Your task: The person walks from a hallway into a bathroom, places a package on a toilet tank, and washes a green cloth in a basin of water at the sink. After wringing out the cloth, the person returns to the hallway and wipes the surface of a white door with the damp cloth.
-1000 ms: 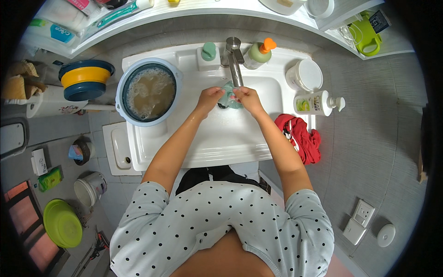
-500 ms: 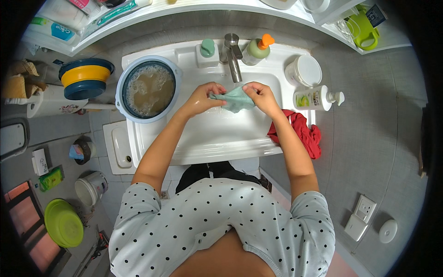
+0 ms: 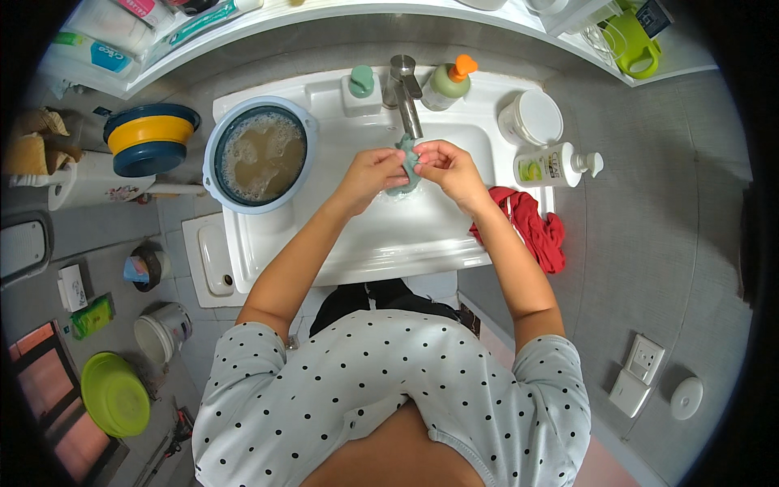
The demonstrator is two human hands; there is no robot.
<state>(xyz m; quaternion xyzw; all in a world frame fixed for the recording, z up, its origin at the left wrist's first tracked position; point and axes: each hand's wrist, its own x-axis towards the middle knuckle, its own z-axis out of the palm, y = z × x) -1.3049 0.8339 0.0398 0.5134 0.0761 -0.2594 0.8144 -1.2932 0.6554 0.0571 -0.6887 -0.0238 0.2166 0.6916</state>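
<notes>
A small pale green cloth (image 3: 405,166) is bunched between my two hands over the white sink (image 3: 369,243), just under the spout of the metal faucet (image 3: 410,114). My left hand (image 3: 377,174) pinches its left side, and my right hand (image 3: 445,169) grips its right side with bent fingers. The cloth's lower end hangs close to the basin, where water glints beneath it. To the left, a light blue basin (image 3: 213,166) holds murky, foamy water on the sink's edge.
Behind the faucet stand a green-topped dispenser (image 3: 362,93) and an orange-topped pump bottle (image 3: 449,83). A white tub (image 3: 531,119), a white pump bottle (image 3: 552,165) and a red cloth (image 3: 531,229) line the right rim. Overhead runs a white shelf (image 3: 324,15).
The green cloth went from spread out sideways to gathered into a narrow bunch under the spout. My hands have come closer together.
</notes>
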